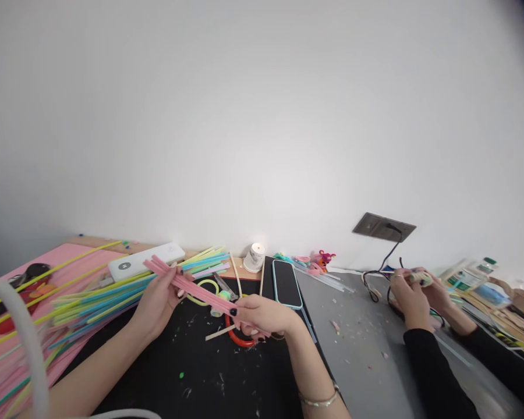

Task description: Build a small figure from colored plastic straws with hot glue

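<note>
Both my hands grip a bundle of pink drinking-straw-like sticks [201, 292], held slanting down to the right above a black mat [157, 372]. My left hand [163, 294] is closed around the upper left part, with short ends poking out past the fingers. My right hand [262, 317] is closed on the lower right part, thumb on top. Beneath that hand lies a red ring-shaped handle [243, 340], partly hidden. A yellow-green loop [206, 285] and a small pale round object [220, 308] sit behind the bundle.
Many coloured sticks [100, 305] cover the left side beside a white power strip [148, 259]. A paper cup [255, 257] and a phone [287, 283] stand near the wall. At right, a co-worker's hands [413, 297] hold a small item by a wall socket [383, 226] and cable.
</note>
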